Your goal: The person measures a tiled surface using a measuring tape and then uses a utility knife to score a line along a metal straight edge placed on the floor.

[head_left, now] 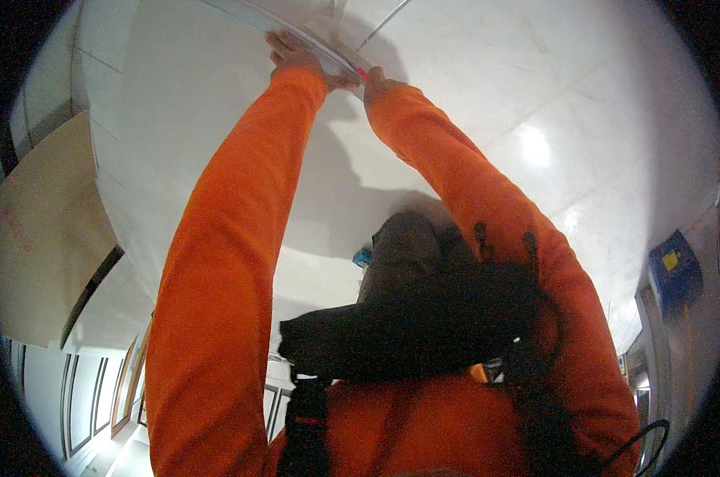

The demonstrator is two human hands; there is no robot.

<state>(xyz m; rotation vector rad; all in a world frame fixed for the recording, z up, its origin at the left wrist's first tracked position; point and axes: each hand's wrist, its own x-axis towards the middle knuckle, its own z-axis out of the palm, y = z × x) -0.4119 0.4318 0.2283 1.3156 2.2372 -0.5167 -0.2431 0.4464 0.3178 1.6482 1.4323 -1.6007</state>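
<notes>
My left hand (294, 56) lies with fingers spread along a long, narrow pale strip (322, 48), its thumb stretched toward my right hand. The strip runs diagonally over a large white surface (487, 71) at the top of the view. Close by, at the strip's nearer end, my right hand (382, 84) is closed around a small red item (361, 73). Only a bit of red shows beside the fingers, so its kind cannot be made out. Both arms reach far forward in orange sleeves.
My bent knee (406, 242) in dark cloth is below the hands, beside a small blue object (362, 257). A tan board (54, 230) stands at left. At right is a blue item with a yellow patch (676, 269). A thin rod-like line (382, 25) crosses the top.
</notes>
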